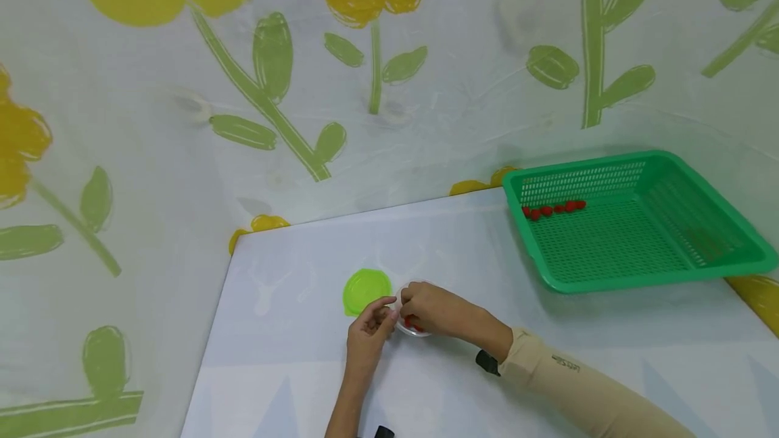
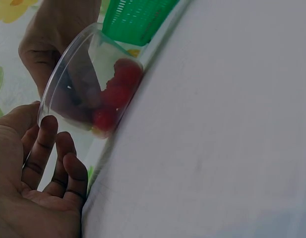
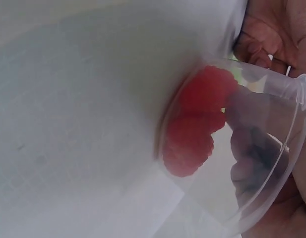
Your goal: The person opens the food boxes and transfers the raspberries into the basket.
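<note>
- A white wall covering (image 1: pixel 152 188) painted with flowers rises behind a pale table (image 1: pixel 292 336); a green basket (image 1: pixel 621 235) stands at the right, a row of red pieces (image 1: pixel 570 206) along one side.
- The clear cup (image 3: pixel 217 183) sits upright on the table, just beside a lime-green lid (image 1: pixel 367 291), with red berries (image 3: pixel 192 129) in its bottom.
- The left hand (image 1: pixel 368 326) is half open, fingers loosely bent, thumb and index fingertips at the cup's rim.
- The right hand (image 1: pixel 435 309) dips inside, fingers bent; through the hazy plastic I cannot tell whether they hold a berry.
- The cup looks light, thin and slick: best steadied by its rim.
- The berries look light and soft; pinch gently across their bumpy sides.
</note>
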Demonstrator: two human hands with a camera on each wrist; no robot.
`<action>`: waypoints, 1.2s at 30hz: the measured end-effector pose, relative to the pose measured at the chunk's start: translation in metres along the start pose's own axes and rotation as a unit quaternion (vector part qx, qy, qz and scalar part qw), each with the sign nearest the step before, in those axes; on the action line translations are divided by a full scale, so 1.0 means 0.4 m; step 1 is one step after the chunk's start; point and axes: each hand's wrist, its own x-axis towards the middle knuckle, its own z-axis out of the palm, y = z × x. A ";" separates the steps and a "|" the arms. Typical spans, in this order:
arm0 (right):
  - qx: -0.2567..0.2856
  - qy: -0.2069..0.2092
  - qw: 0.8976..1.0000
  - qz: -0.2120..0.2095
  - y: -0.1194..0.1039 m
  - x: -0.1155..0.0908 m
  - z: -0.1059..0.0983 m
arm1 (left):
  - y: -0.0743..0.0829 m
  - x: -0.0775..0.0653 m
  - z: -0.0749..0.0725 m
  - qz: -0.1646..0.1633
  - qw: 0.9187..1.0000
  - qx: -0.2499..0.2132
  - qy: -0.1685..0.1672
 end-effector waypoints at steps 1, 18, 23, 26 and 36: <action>-0.007 -0.008 1.000 0.006 -0.002 -0.002 -0.001 | -0.001 -0.001 0.002 -0.002 1.000 0.002 0.001; 0.109 -0.026 0.989 0.098 0.004 -0.031 -0.027 | 0.065 -0.014 0.023 -0.016 0.999 0.024 0.015; 0.157 0.012 0.980 0.122 0.010 -0.054 -0.048 | 0.077 -0.015 0.024 -0.012 1.000 0.024 0.016; 0.178 0.023 0.975 0.135 0.011 -0.069 -0.069 | 0.051 -0.008 0.019 -0.017 0.999 0.030 0.018; 0.191 0.050 0.969 0.150 0.024 -0.113 -0.136 | 0.005 -0.001 0.008 -0.012 0.999 0.039 0.012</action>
